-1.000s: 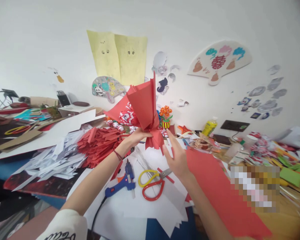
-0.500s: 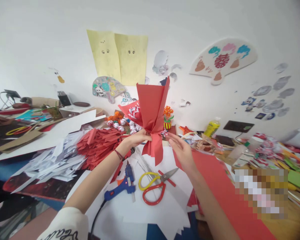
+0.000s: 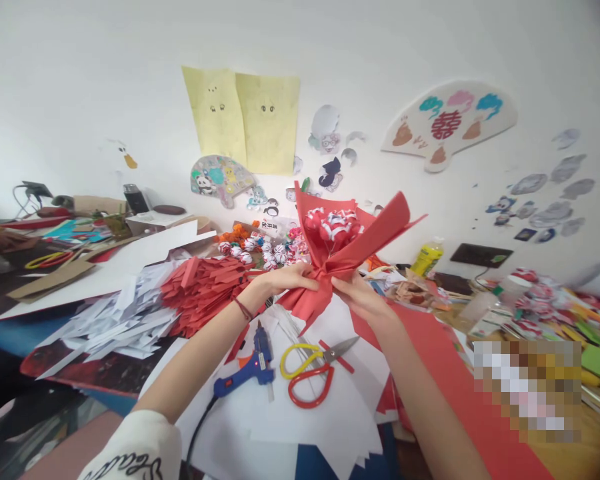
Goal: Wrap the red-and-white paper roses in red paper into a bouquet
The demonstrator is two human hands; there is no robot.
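A bouquet wrapped in red paper [image 3: 375, 237] is held up over the table, its opening showing red-and-white paper flowers [image 3: 334, 225]. My left hand [image 3: 294, 277] grips the pinched waist of the wrap from the left. On the right side of the same waist, my right hand [image 3: 363, 297] closes with its thumb against the paper. Below the bouquet lie scissors [image 3: 313, 373] with one yellow and one red handle, partly open. A blue hot glue gun [image 3: 253, 367] rests to their left. Thin wires [image 3: 286, 321] lie under the bouquet's tail.
White paper strips [image 3: 125, 317] and red paper strips [image 3: 205, 290] are heaped at the left. A large red sheet [image 3: 445, 387] runs along the right. Paper flower balls [image 3: 275, 253] sit behind, and a yellow bottle [image 3: 427, 257] stands at the back right. Another person's hand [image 3: 0, 240] is at far left.
The bouquet has turned, so its flowers now face up into view instead of the wrap's back. My right hand has moved from beside the paper onto its waist.
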